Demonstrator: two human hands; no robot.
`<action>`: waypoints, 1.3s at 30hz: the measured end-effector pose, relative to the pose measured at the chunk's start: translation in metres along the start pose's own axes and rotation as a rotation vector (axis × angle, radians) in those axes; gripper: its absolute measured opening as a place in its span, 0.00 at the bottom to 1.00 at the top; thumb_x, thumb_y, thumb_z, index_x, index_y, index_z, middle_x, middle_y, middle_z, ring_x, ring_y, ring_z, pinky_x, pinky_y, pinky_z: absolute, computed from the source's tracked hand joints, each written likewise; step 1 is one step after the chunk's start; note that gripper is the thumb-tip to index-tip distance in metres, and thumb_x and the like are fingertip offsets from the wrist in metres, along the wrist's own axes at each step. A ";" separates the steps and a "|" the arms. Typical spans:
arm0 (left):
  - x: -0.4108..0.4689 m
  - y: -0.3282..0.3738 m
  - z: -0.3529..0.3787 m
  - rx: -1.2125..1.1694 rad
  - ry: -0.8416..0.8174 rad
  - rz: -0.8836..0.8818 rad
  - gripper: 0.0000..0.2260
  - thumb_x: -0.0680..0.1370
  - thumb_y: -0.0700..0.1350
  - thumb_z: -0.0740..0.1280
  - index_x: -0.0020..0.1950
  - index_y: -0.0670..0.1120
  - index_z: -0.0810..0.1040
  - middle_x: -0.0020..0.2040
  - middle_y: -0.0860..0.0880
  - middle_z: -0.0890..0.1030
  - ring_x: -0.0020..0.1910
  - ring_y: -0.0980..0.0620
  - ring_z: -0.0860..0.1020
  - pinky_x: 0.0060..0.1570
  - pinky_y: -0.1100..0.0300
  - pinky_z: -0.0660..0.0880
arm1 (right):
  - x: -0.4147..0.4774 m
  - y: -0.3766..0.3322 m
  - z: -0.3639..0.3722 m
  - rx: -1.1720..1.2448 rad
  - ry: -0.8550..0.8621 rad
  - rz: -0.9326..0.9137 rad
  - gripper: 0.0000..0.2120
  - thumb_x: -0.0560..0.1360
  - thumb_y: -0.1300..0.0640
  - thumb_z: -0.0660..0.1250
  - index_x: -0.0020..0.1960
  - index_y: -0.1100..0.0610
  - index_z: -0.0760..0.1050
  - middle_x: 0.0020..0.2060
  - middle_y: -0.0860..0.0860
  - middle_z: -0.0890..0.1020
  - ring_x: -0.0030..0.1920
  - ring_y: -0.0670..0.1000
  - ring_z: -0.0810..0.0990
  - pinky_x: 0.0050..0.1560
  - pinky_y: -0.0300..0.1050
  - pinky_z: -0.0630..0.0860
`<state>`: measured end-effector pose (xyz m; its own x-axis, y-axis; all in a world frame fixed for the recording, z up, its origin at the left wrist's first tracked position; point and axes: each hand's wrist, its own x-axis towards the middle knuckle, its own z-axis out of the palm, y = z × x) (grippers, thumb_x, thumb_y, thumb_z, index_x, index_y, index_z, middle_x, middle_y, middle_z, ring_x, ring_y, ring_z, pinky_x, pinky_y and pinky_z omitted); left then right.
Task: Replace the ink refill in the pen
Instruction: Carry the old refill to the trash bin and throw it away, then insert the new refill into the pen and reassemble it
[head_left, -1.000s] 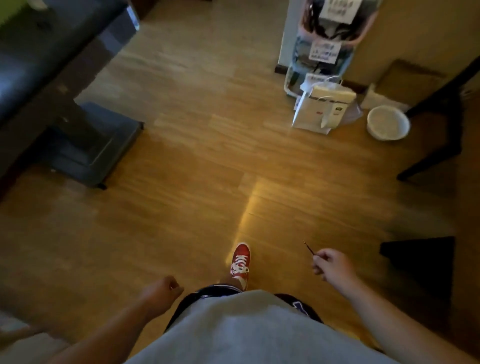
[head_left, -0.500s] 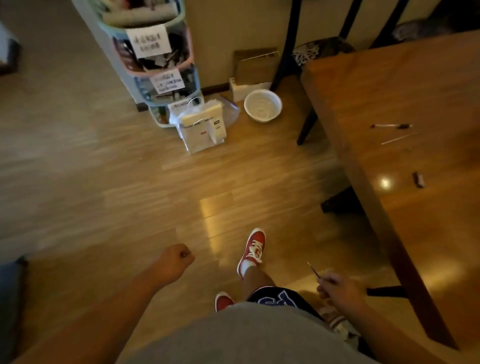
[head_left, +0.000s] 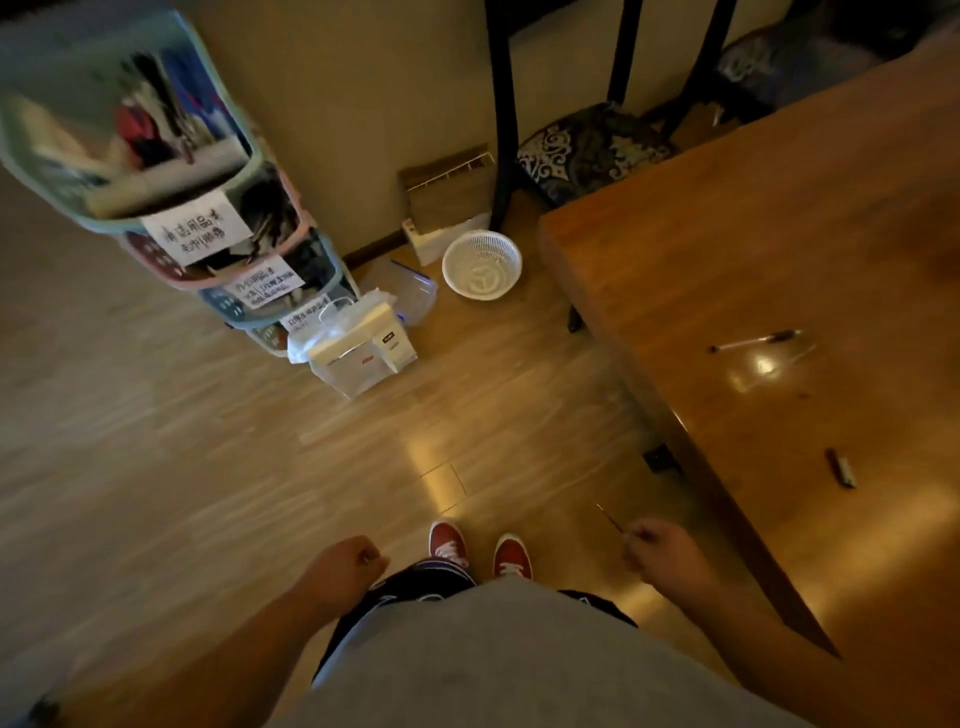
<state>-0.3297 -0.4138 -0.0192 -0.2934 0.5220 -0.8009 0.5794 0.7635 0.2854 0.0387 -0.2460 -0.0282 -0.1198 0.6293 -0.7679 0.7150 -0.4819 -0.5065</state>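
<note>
Wood floor (head_left: 208, 467) w/ glare; beige wall (head_left: 363, 104); wood table (head_left: 779, 234) right, dark chair (head_left: 587, 145) behind.

A thin dark refill (head_left: 608, 517) juts from the right hand (head_left: 657, 548); the pen (head_left: 756, 341) lies on the table (head_left: 779, 249).

A white perforated plastic basket (head_left: 481, 265) sits on the wood-plank floor (head_left: 156, 441) by the wall. Left of it, a tower of stacked pastel storage bins (head_left: 171, 208) carries handwritten paper labels (head_left: 195, 234). A clear plastic bag holding white boxes (head_left: 358, 345) leans at the tower's foot. A dark chair with a patterned cushion (head_left: 587, 150) stands behind the table's (head_left: 779, 218) far edge.
</note>
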 end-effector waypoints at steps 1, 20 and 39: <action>0.008 0.004 -0.010 0.017 -0.010 -0.007 0.11 0.80 0.50 0.62 0.50 0.44 0.78 0.47 0.44 0.81 0.46 0.45 0.78 0.45 0.55 0.72 | 0.009 -0.015 -0.002 0.001 0.005 -0.025 0.09 0.76 0.61 0.65 0.39 0.60 0.78 0.33 0.54 0.81 0.35 0.50 0.79 0.36 0.43 0.73; 0.181 0.371 -0.149 0.299 -0.163 0.687 0.06 0.77 0.48 0.68 0.49 0.46 0.81 0.45 0.46 0.82 0.46 0.48 0.80 0.48 0.54 0.76 | 0.036 -0.085 -0.101 0.603 0.504 0.140 0.08 0.78 0.61 0.64 0.44 0.57 0.81 0.40 0.56 0.84 0.38 0.51 0.81 0.35 0.39 0.74; 0.158 0.553 0.046 0.688 0.008 0.919 0.07 0.75 0.55 0.68 0.45 0.55 0.71 0.43 0.55 0.73 0.37 0.56 0.75 0.37 0.53 0.79 | 0.012 0.029 -0.245 1.019 0.678 0.186 0.08 0.76 0.55 0.67 0.40 0.51 0.83 0.37 0.46 0.87 0.32 0.37 0.80 0.33 0.33 0.71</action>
<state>-0.0206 0.0735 -0.0121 0.4517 0.7790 -0.4349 0.8696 -0.2753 0.4100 0.2266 -0.1030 0.0443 0.5242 0.5424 -0.6565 -0.2154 -0.6614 -0.7185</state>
